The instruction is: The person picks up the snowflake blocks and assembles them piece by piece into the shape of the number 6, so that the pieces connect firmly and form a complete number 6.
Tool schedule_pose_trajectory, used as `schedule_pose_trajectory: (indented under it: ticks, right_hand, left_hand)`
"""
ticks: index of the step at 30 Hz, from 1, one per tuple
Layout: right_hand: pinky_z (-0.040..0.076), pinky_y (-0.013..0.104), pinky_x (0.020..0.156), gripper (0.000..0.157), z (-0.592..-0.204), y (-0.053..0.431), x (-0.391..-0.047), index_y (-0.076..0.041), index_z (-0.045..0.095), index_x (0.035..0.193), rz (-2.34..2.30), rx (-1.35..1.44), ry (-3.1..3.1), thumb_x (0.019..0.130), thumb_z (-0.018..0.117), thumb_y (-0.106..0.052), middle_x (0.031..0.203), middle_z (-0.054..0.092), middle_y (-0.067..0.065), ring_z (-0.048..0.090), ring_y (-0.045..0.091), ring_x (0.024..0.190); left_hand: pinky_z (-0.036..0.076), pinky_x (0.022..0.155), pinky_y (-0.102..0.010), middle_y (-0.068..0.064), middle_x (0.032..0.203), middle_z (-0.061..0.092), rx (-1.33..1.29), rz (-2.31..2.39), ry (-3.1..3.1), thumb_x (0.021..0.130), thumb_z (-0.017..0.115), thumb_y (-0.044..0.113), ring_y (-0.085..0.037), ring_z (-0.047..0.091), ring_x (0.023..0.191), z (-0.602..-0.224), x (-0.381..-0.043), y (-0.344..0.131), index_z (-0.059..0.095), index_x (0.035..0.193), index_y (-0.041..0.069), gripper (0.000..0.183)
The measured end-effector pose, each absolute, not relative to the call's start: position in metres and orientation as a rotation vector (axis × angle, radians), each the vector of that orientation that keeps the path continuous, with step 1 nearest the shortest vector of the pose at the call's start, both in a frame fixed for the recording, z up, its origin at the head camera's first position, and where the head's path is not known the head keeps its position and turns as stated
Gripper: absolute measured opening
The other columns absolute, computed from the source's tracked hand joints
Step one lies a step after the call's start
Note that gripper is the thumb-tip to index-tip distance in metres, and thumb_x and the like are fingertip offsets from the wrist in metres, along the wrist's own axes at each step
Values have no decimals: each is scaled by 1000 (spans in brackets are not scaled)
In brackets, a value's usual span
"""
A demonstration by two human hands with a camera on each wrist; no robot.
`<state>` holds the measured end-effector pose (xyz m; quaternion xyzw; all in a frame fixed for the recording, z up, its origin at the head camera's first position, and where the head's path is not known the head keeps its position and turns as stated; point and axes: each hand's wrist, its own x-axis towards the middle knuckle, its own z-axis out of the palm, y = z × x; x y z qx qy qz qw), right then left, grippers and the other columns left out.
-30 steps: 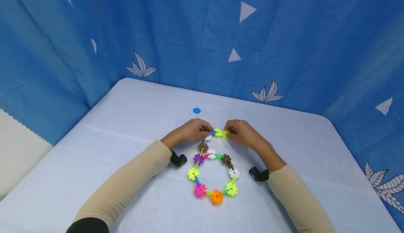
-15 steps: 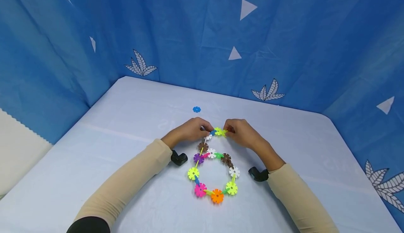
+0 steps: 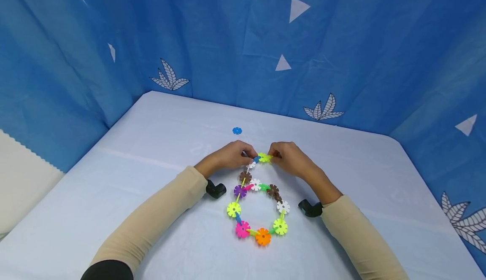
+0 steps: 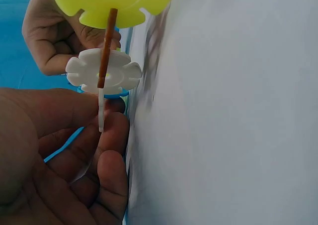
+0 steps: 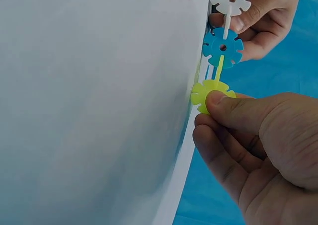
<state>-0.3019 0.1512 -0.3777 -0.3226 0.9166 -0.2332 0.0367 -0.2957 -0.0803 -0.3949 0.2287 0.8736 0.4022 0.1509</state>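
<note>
A chain of interlocking notched plastic discs lies on the table in the head view, its lower part a ring with an orange disc (image 3: pixel 263 237) at the near side. My left hand (image 3: pixel 232 155) pinches an edge-on white disc (image 5: pixel 227 27) at the chain's far end between thumb and fingers. Joined beyond that is a blue disc (image 5: pixel 223 47), then an edge-on yellow disc (image 5: pixel 219 68). My right hand (image 3: pixel 289 160) pinches the yellow end disc (image 5: pixel 203 94), its thumb covering part of it. Another white disc (image 4: pixel 104 70) shows close in the left wrist view.
Behind the hands, a loose blue disc (image 3: pixel 237 130) lies on the white-covered table (image 3: pixel 171 132). Black wrist devices (image 3: pixel 215 190) sit beside both forearms. A blue patterned curtain (image 3: pixel 228 39) hangs behind the table.
My right hand has moved slightly left, closer to my left hand, and its yellow end disc now overlaps its neighbour more in the head view. My left hand keeps its pinch.
</note>
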Motion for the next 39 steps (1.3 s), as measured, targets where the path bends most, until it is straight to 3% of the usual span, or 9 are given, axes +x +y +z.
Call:
schedule_pose_trajectory:
  ticks: [10,17,28,31,35,39]
  right_hand:
    - [51,35,74,10,-375,150,-303,-7,69,99,-667,-1028,2770,92,72,-1,89,64,0,56,18,81]
    - [54,42,84,38,-355,152,-311,-3,57,133,-534,-895,2629,100,67,-19,115,66,12,63,25,98]
    - [50,40,96,44,-350,78,-347,-14,57,143,-309,-1077,2493,100,65,-15,127,61,13,59,26,113]
    - [49,38,95,39,-356,61,-353,-16,61,140,-229,-1096,2483,101,64,-15,122,62,9,59,23,110]
    - [51,35,88,21,-360,48,-357,-15,70,121,-134,-1058,2539,100,65,-15,107,65,3,60,19,97]
    - [52,36,84,13,-359,49,-356,-13,68,112,-59,-955,2595,100,67,-16,103,63,3,58,19,93]
  left_hand:
    - [49,93,-35,-3,111,66,636,1119,2550,102,60,11,-18,60,104,-392,-288,-85,67,124,5,24]
    - [49,92,-38,-5,117,62,528,1031,2628,102,63,23,-21,58,104,-382,-268,-104,60,135,6,37]
    - [51,80,-31,0,104,64,599,1107,2540,101,64,18,-16,58,91,-388,-245,-124,65,124,5,27]
    - [50,79,-30,1,103,65,618,1115,2535,101,63,18,-15,58,91,-389,-244,-123,65,124,4,26]
    - [50,78,-30,1,102,65,598,1122,2556,101,63,17,-15,58,90,-389,-243,-123,66,123,5,25]
    - [49,78,-31,1,101,65,578,1118,2570,101,63,17,-17,57,89,-388,-243,-123,67,122,6,24]
